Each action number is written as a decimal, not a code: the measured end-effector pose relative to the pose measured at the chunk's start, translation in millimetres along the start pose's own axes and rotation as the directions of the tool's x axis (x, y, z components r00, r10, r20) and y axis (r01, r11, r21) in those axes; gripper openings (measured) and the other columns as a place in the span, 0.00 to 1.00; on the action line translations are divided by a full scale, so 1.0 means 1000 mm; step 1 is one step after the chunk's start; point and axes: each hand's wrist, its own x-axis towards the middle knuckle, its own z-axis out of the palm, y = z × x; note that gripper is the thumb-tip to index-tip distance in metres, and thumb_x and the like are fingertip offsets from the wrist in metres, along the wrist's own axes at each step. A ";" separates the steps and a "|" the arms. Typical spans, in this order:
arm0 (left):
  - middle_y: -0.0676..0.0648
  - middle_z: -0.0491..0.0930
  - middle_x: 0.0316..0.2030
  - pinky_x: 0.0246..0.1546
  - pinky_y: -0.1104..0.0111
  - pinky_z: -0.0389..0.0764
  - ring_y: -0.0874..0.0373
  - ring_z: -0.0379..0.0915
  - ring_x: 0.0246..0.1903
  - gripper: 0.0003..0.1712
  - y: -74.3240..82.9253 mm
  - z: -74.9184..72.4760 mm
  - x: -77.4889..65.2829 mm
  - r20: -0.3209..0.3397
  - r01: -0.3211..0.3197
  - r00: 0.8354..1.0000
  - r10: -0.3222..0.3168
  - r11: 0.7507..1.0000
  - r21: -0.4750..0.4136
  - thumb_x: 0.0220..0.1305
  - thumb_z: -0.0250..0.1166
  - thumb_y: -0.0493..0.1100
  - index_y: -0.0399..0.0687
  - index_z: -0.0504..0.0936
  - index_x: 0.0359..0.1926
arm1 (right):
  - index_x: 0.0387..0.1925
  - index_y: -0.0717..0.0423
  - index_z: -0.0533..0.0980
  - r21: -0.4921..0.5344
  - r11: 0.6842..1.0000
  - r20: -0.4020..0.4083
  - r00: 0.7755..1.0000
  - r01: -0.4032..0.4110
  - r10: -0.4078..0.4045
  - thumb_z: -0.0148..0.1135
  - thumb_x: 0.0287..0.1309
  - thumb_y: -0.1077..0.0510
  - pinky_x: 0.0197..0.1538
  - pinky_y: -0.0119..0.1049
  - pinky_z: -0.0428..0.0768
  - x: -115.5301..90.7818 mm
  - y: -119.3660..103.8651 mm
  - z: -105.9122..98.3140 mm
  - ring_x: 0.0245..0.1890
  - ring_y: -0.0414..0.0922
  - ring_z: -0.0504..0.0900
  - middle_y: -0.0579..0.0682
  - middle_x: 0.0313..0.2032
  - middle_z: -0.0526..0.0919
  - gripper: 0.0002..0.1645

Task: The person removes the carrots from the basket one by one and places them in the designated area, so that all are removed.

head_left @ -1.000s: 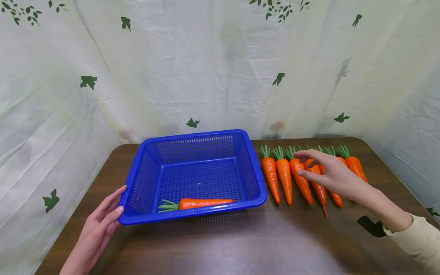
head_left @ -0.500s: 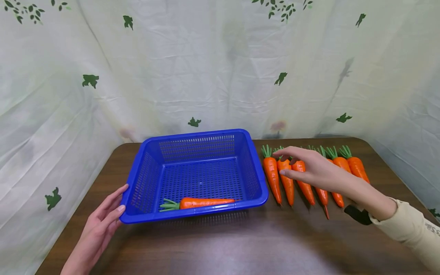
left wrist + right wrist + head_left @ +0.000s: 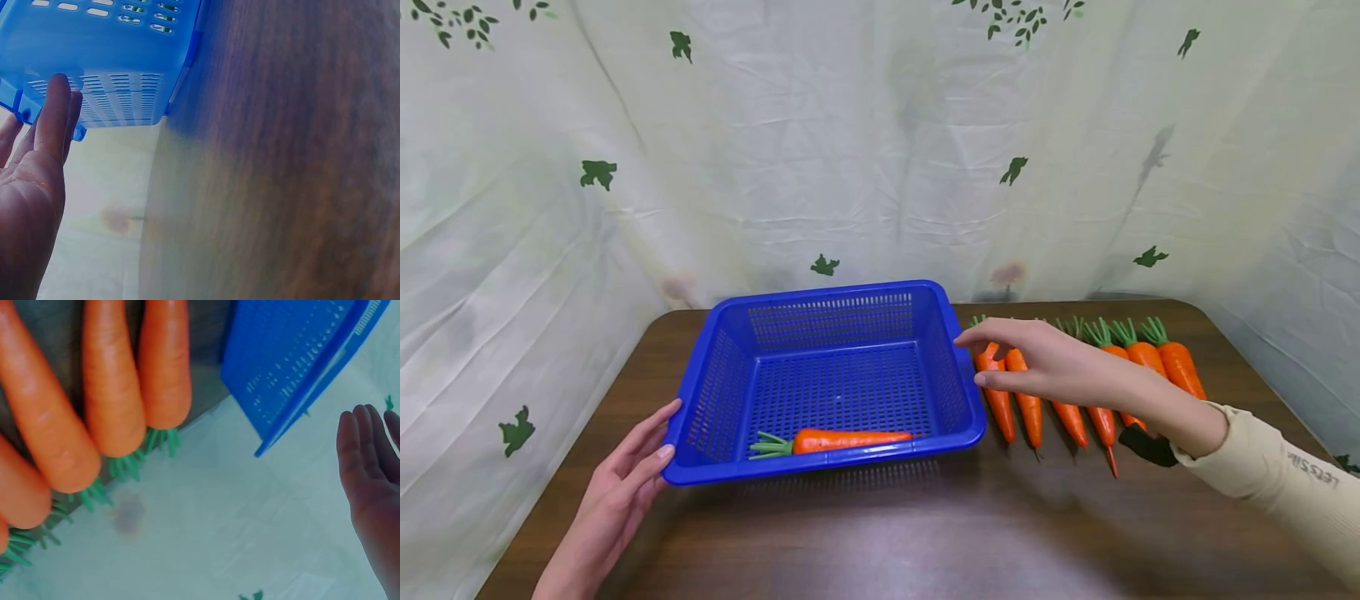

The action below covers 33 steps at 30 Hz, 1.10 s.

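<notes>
A blue perforated plastic basket point(image 3: 820, 293) sits on the table, with one orange carrot point(image 3: 850, 440) lying along its near wall, green stalks to the left. My left hand point(image 3: 617, 492) touches the basket's near left corner, thumb by the rim. Its fingers stretch along the outer wall in the left wrist view. My right hand point(image 3: 1045, 358) hovers by the right rim, fingers loosely bent and nothing between them. Below it, several carrots point(image 3: 1030, 421) lie side by side, stalks away from me; the hand and forearm hide parts of them. The right wrist view shows their thick ends point(image 3: 112, 381).
The dark wooden table point(image 3: 850, 542) extends toward me in front of the basket. A pale curtain point(image 3: 775, 167) with a green leaf print hangs behind and at both sides. A black strap point(image 3: 1146, 447) shows under my right wrist.
My right hand has moved left over the row of carrots to the basket's right rim. The left hand stays at the basket's corner, and the carrot inside lies as before.
</notes>
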 end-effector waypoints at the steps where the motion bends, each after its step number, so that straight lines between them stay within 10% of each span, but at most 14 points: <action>1: 0.53 0.62 0.67 0.49 0.68 0.79 0.63 0.72 0.58 0.30 0.000 0.000 0.000 0.000 0.002 1.000 -0.002 1.000 0.002 0.77 0.47 0.35 0.50 0.55 0.76 | 0.61 0.47 0.73 -0.004 1.000 0.012 1.000 0.009 -0.009 0.62 0.66 0.47 0.43 0.38 0.79 0.002 -0.001 0.000 0.44 0.36 0.79 0.41 0.49 0.80 0.24; 14: 0.51 0.61 0.68 0.50 0.66 0.79 0.63 0.73 0.57 0.31 0.000 -0.001 0.000 -0.003 0.032 0.999 -0.032 0.999 0.002 0.77 0.48 0.37 0.53 0.55 0.77 | 0.61 0.45 0.74 -0.036 0.996 0.158 0.985 0.079 -0.073 0.64 0.65 0.49 0.52 0.38 0.77 0.040 -0.024 -0.006 0.48 0.38 0.77 0.38 0.56 0.77 0.25; 33: 0.48 0.57 0.70 0.50 0.67 0.79 0.65 0.73 0.57 0.30 0.000 -0.001 0.002 -0.015 0.050 0.999 -0.049 0.998 0.029 0.77 0.49 0.39 0.54 0.55 0.77 | 0.61 0.52 0.74 0.209 0.972 0.329 0.928 0.108 -0.174 0.63 0.66 0.52 0.55 0.32 0.76 0.101 -0.045 0.010 0.51 0.38 0.78 0.41 0.51 0.79 0.23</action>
